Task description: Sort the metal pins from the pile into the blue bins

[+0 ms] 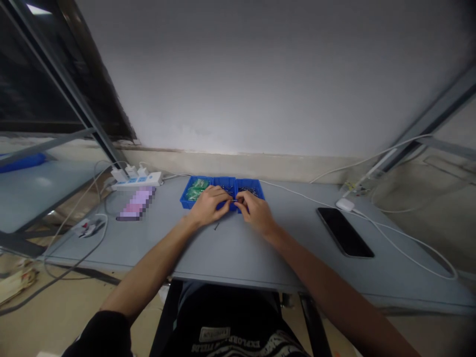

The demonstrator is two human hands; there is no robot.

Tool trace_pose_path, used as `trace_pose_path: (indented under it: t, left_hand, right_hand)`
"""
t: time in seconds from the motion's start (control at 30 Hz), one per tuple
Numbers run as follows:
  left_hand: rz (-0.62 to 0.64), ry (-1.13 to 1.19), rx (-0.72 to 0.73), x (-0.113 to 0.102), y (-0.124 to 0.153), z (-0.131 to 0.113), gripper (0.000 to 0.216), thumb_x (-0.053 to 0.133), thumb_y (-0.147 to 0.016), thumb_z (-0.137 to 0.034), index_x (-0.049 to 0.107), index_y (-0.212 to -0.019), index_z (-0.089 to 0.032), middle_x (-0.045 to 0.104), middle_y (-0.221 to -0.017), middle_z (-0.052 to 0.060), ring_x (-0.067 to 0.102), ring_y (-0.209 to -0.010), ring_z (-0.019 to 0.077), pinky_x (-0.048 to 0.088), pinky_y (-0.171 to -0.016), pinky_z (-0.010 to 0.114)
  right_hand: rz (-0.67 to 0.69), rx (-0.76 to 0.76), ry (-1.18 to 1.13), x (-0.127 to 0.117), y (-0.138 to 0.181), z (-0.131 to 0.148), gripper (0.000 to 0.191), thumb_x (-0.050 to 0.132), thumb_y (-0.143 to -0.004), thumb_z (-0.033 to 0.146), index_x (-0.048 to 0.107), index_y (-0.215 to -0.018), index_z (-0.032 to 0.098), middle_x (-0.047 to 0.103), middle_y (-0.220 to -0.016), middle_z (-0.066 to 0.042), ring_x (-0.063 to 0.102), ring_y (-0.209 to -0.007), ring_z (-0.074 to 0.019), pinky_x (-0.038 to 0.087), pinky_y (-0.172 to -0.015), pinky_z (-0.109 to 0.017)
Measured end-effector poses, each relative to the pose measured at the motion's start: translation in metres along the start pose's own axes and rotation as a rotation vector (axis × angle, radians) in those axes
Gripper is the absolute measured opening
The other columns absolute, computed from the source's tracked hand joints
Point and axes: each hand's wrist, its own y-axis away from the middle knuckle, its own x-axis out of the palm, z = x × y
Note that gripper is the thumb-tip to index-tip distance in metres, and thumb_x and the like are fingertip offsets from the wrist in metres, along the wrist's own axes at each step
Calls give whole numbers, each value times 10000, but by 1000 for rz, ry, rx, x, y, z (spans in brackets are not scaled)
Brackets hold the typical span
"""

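Note:
My left hand (208, 207) and my right hand (257, 212) meet above the front of the blue bins, fingertips pinched close together. Between them runs a small thin metal piece that looks like a screw (234, 200); each hand grips an end, though its details are too small to make out. On the table just below my left hand lies a loose dark screw (216, 226). The left blue bin (183, 199) holds green-looking packets (195, 190). Small metal pieces lie in the middle blue bin (224, 180) and the right blue bin (260, 187), partly hidden by my hands.
A white power strip (154, 179) with plugs and a pixelated phone (137, 204) are on the left of the grey table (223, 263). To the right lie a black phone (345, 232), a white charger (345, 204) and looping white cable (420, 241). A wall stands behind.

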Motion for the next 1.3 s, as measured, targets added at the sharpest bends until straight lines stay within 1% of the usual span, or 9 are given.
trace_pose_path:
  t: [0.13, 0.3, 0.43, 0.57, 0.7, 0.93, 1.1, 1.23, 1.3]
  left_hand:
    - [13, -7, 7, 1, 1, 1, 221, 504, -999, -245, 706, -927, -190, 747, -925, 59, 634, -893, 219, 430, -825, 382]
    - [14, 6, 20, 0, 2, 1, 216, 506, -997, -237, 704, -932, -184, 740, -922, 59, 634, -891, 214, 437, -827, 380]
    - [33, 7, 19, -1, 2, 1, 229, 497, -997, -237, 714, -945, -187, 740, -922, 65, 635, -898, 217, 445, -830, 386]
    - [29, 8, 14, -1, 2, 1, 232, 500, -999, -246, 715, -936, -187, 742, -935, 68, 635, -897, 221, 450, -828, 393]
    - [32, 5, 22, 0, 2, 2, 237, 493, -1002, -247, 714, -939, -187, 743, -923, 67, 635, -892, 221, 445, -820, 391]
    - [26, 3, 39, 1, 2, 2, 227, 493, -1002, -242, 700, -929, -187, 740, -912, 64, 630, -887, 220, 435, -818, 384]
    - [12, 10, 43, 0, 1, 1, 227, 498, -1001, -238, 699, -913, -182, 741, -916, 67, 633, -887, 217, 435, -819, 382]
    - [15, 7, 48, -1, 1, 0, 231, 491, -1003, -233, 700, -924, -176, 742, -912, 65, 629, -879, 215, 432, -808, 379]
    - [21, 6, 43, -1, 1, -1, 232, 489, -1005, -237, 698, -926, -177, 741, -915, 64, 629, -886, 214, 431, -815, 377]
  right_hand:
    - [36, -5, 38, 0, -1, -1, 200, 476, -1078, 318, 610, -957, 233, 721, -901, -50, 684, -811, -199, 490, -740, -295]
    - [55, -7, 14, 2, 0, -1, 124, 517, -1064, 303, 615, -1056, 228, 734, -941, -56, 697, -829, -201, 486, -736, -289]
    - [55, 1, 8, 3, 0, -1, 178, 492, -1073, 301, 624, -976, 233, 731, -865, -40, 694, -766, -191, 479, -716, -284]
    - [42, 9, -22, 4, 0, -1, 100, 540, -1050, 304, 609, -1083, 239, 742, -889, -34, 702, -773, -190, 489, -717, -285]
    - [41, 7, -24, 4, 0, -1, 155, 516, -1065, 306, 604, -956, 238, 735, -857, -37, 695, -751, -190, 475, -700, -284]
    - [72, 12, -38, 5, 1, -3, 160, 500, -1072, 319, 590, -969, 237, 736, -863, -33, 699, -762, -183, 474, -703, -275]
    - [89, 40, -39, 6, 1, -5, 118, 550, -1052, 310, 562, -1132, 224, 736, -870, -24, 701, -746, -183, 468, -684, -268]
    - [110, 42, -25, 5, 1, -5, 165, 489, -1079, 318, 583, -982, 224, 719, -815, -27, 689, -713, -184, 443, -664, -264]
    - [116, 45, -29, 4, 1, -4, 153, 498, -1079, 337, 590, -1033, 224, 717, -799, -17, 682, -692, -177, 444, -667, -258]
